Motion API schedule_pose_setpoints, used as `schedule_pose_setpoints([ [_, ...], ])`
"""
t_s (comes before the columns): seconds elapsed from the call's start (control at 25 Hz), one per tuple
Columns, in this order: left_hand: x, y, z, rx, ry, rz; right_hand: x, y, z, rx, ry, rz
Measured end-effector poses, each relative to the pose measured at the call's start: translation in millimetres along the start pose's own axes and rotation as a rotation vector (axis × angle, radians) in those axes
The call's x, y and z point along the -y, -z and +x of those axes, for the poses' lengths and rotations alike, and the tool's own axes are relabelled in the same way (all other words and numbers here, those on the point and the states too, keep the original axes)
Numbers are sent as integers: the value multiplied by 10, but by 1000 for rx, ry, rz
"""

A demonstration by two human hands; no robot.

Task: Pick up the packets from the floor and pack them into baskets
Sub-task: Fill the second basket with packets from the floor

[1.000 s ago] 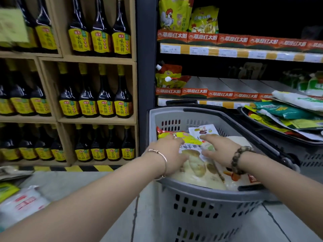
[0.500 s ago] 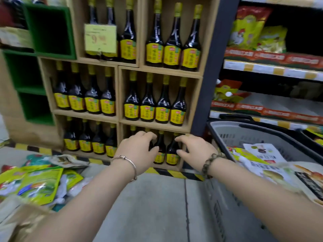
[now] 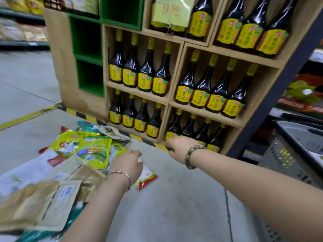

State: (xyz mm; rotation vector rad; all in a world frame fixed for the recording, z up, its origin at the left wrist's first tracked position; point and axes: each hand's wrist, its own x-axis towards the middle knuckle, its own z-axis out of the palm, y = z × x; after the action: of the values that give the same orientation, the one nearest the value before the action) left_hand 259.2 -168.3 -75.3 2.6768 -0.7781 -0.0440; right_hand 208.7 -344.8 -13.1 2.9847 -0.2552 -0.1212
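Note:
A pile of packets lies on the floor at the left: a green and yellow packet (image 3: 95,151) on top, beige packets (image 3: 57,198) nearer me. A white packet with red and green edges (image 3: 147,178) lies apart at the pile's right side. My left hand (image 3: 127,165) hangs just over this white packet with loosely curled fingers and covers part of it; no grip shows. Further right, my right hand (image 3: 179,147) reaches out empty, fingers relaxed, above the floor by the shelf base. The grey basket (image 3: 295,135) shows only at the far right edge, blurred.
A wooden shelf unit (image 3: 167,100) full of dark sauce bottles with yellow labels stands right behind the hands. Yellow and black tape (image 3: 162,145) marks its base. Green cubbies (image 3: 87,55) sit at its left. Bare concrete floor (image 3: 174,206) stretches between the pile and the basket.
My view has swung left from the basket to the floor pile. Both hands left the packets in the basket and moved left and down, the left one arriving over the white packet.

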Motion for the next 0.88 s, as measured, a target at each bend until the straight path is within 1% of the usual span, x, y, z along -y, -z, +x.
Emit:
schedule_pose_setpoints([
  [0.24, 636, -322, -3, -10, 125, -52, 211, -524, 443, 135, 39, 11],
  [0.36, 873, -536, -32, 2, 157, -31, 404, -847, 659, 196, 50, 89],
  [0.44, 982, -648, -47, 16, 179, -45, 505, -1058, 790, 220, 25, 154],
  [0.68, 1311, -910, -24, 93, 265, -176, 619, -1771, 1191, 405, -210, 310],
  [0.88, 1505, -1004, -123, 100, 317, -248, 562, -2195, 1663, 463, -459, 553],
])
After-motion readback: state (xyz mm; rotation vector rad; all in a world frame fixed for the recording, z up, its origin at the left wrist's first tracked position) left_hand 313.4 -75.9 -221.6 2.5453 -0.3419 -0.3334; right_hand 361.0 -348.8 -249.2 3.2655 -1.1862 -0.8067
